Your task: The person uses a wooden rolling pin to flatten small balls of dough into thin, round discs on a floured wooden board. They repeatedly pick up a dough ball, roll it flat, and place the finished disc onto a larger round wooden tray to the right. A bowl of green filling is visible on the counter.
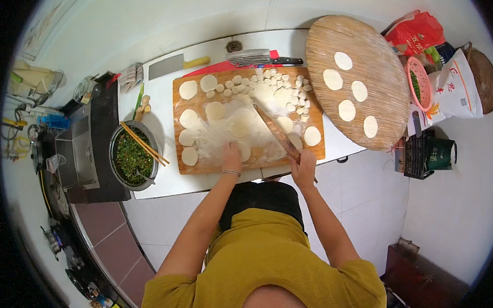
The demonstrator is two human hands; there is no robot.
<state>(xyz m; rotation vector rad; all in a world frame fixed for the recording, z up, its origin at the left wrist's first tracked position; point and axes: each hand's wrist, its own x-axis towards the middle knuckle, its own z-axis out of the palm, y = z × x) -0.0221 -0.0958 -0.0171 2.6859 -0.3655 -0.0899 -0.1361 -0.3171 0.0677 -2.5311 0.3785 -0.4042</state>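
Note:
My right hand (304, 169) is closed around one end of a tapered wooden rolling pin (277, 132), which slants up and left across the floured wooden board (317, 148). Low on the same board is my left hand (232, 157), its fingers bent in and slightly blurred. A flattened dough round (243, 151) lies right against it; whether the fingers grip anything is hidden. More dough rounds, such as one at the left (188, 89) and one at the right (312, 136), are spread about. Several small dough pieces (298, 94) cluster along the board's far right.
A large round wooden board (390, 77) on the right carries several dough rounds. Left of my board stands a pot of chopped green filling (131, 158) with chopsticks (143, 143) across it. A cleaver (167, 66) and a black-handled knife (285, 61) lie behind. A pink bowl (427, 87) sits far right.

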